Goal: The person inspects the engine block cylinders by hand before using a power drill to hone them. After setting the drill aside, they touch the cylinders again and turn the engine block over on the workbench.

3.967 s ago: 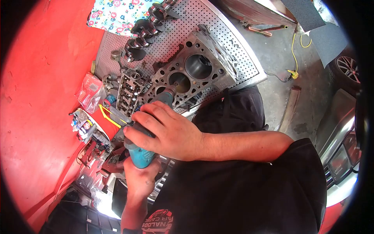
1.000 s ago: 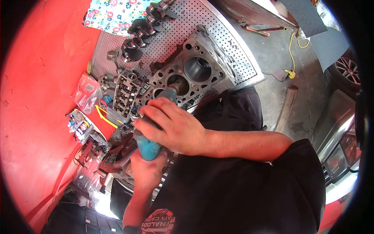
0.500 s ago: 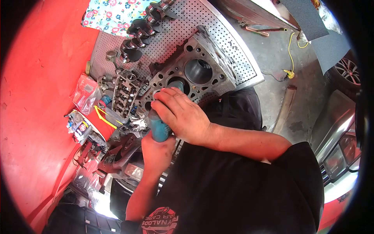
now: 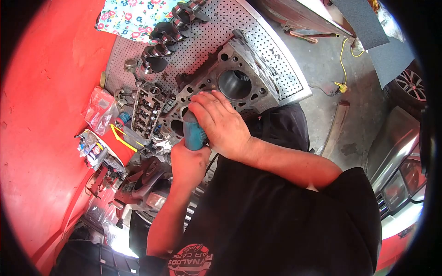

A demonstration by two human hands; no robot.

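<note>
My left hand (image 4: pixel 189 164) is closed around the rear end of a teal power drill (image 4: pixel 194 135). Over the drill's front part lies my right hand (image 4: pixel 224 126), its fingers bent across the body and hiding the tool's tip. Beneath both hands is a metal engine block (image 4: pixel 258 97) with round cylinder bores. One wide bore (image 4: pixel 235 84) shows beyond my right fingers. The neighbouring bore, at the drill's front, is mostly covered by that hand, so what sits inside it cannot be seen.
The block rests on a perforated metal bench (image 4: pixel 285 73). A crankshaft (image 4: pixel 161 39) lies beyond it, near a floral cloth (image 4: pixel 129 18). A cylinder head (image 4: pixel 146 110) and a piston (image 4: pixel 130 64) are to the left, close to a red wall (image 4: pixel 50 110). A car (image 4: pixel 400 184) stands at right.
Both hands and the drill have shifted up the view, further over the block. The drill's front end, visible at the bore before, is now covered by my right hand.
</note>
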